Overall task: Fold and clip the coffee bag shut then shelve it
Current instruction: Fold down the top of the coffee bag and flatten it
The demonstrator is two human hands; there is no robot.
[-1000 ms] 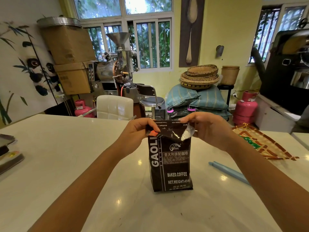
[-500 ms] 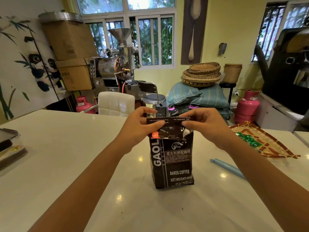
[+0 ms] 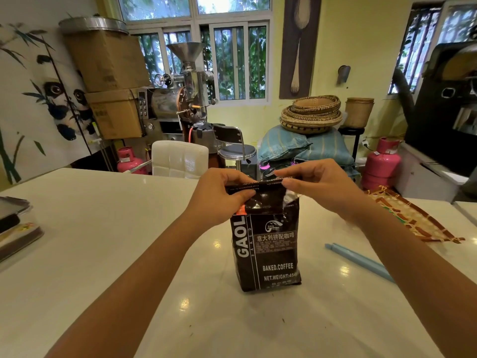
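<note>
A black coffee bag (image 3: 267,251) with white lettering stands upright on the white table (image 3: 103,228). Its top flap is folded over towards me. My left hand (image 3: 219,197) pinches the flap's left end, thumb in front and fingers behind. My right hand (image 3: 320,187) pinches the flap's right end in the same way. A long light blue bag clip (image 3: 358,262) lies flat on the table to the right of the bag, partly hidden by my right forearm.
A woven patterned tray (image 3: 413,215) lies at the table's right. Dark flat items (image 3: 15,228) sit at its left edge. Behind the table stand a white chair (image 3: 179,158), a coffee roaster (image 3: 178,99), sacks, baskets and pink gas cylinders.
Both hands have rolled the bag's top down into a flat folded flap. A second ago the top was open and crumpled with silver lining showing at the right.
</note>
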